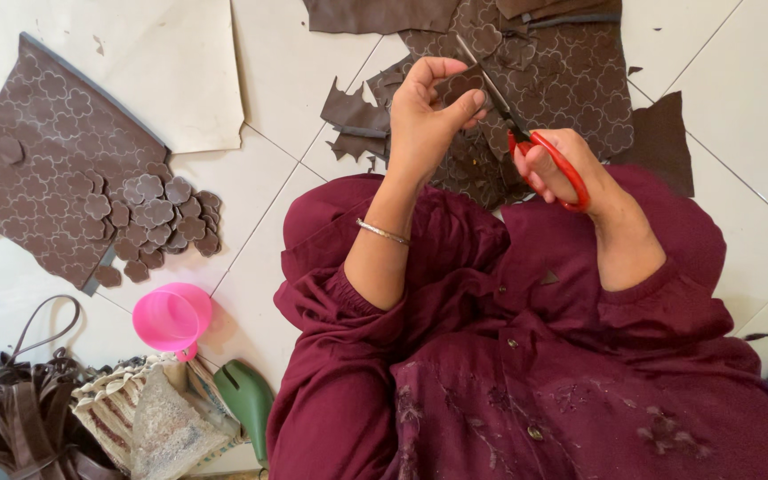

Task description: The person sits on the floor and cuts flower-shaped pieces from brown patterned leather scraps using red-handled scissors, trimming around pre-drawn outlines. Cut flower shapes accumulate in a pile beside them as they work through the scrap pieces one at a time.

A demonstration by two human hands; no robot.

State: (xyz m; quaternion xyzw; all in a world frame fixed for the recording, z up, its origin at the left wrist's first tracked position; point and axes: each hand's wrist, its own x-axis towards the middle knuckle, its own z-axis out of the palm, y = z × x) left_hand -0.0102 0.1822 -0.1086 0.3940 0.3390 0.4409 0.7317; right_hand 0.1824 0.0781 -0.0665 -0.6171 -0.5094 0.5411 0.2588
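Observation:
My left hand (424, 116) pinches a small brown leather piece (457, 84) with a flower outline on it, held up above my lap. My right hand (571, 173) grips red-handled scissors (526, 133), whose blades reach up to the piece's right edge. Beneath both hands lies a large brown leather sheet (571, 80) marked with flower shapes, partly cut away, with ragged offcuts (353, 120) beside it. A thin bracelet (382, 233) circles my left wrist. Dark red sleeves cover my forearms.
Left on the white tiled floor lies another patterned brown sheet (33, 169) with a pile of cut flower pieces (157, 218) on its edge. A cream sheet (148, 58) lies behind it. A pink cup (171, 318), a green object (246, 396), a woven basket (148, 413) and dark straps (11, 409) sit lower left.

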